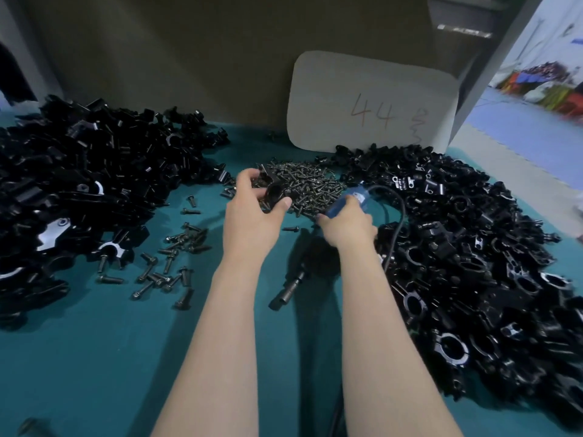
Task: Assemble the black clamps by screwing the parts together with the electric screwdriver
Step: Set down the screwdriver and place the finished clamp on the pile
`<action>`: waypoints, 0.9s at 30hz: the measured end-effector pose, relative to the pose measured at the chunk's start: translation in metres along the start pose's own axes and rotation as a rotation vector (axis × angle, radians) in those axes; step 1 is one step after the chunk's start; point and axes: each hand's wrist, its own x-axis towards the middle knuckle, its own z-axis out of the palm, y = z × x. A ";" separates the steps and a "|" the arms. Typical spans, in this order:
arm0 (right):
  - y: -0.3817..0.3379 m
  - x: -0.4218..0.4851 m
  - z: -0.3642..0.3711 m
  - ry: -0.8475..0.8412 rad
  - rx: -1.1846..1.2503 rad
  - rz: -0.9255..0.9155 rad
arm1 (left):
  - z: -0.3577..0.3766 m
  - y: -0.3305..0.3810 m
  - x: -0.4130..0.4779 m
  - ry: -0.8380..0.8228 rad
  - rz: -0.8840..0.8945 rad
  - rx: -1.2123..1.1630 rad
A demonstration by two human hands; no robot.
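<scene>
Left hand (252, 212) grips a black clamp (273, 193), fingers and thumb curled round it, at the near edge of the screw pile (310, 184) at 12 o'clock. Right hand (347, 227) is wrapped round the blue electric screwdriver (348, 201) (bit end points toward 7 o'clock, over the teal mat (94, 357)). Clamp halves (79, 184) heaped at 9 o'clock; ring-shaped clamps (457, 253) heaped at 3 o'clock.

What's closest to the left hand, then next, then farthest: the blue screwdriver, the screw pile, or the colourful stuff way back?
1. The screw pile: right under the left hand, which holds a clamp.
2. The screwdriver: to the right, held in the right hand.
3. The colourful stuff: far back on the right, beyond the table.
</scene>
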 end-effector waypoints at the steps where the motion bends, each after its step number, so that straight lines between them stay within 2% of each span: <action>1: -0.002 -0.001 -0.001 -0.009 -0.015 0.010 | 0.002 0.003 -0.002 -0.001 0.004 -0.004; 4: -0.003 -0.006 -0.018 0.069 0.056 -0.066 | 0.015 0.015 -0.009 -0.036 0.047 -0.008; 6: 0.003 -0.016 -0.037 0.176 0.233 -0.171 | 0.028 0.025 -0.014 -0.093 0.075 -0.020; 9: 0.018 -0.037 -0.066 0.241 0.494 -0.251 | 0.052 0.049 -0.023 -0.185 0.143 -0.045; 12: 0.044 -0.049 -0.092 0.427 0.407 -0.231 | 0.081 0.076 -0.039 -0.273 0.281 -0.017; 15: 0.073 -0.056 -0.115 0.564 0.317 -0.120 | 0.109 0.095 -0.059 -0.372 0.372 0.024; 17: 0.090 -0.059 -0.124 0.546 0.240 -0.035 | 0.126 0.100 -0.072 -0.451 0.393 0.066; 20: 0.109 -0.060 -0.124 0.410 0.113 0.067 | 0.147 0.100 -0.085 -0.556 0.407 0.160; 24: 0.115 -0.055 -0.123 0.405 0.097 0.115 | 0.166 0.093 -0.088 -0.691 0.378 0.239; 27: 0.107 -0.051 -0.121 0.456 0.135 0.073 | 0.166 0.092 -0.087 -0.744 0.241 0.007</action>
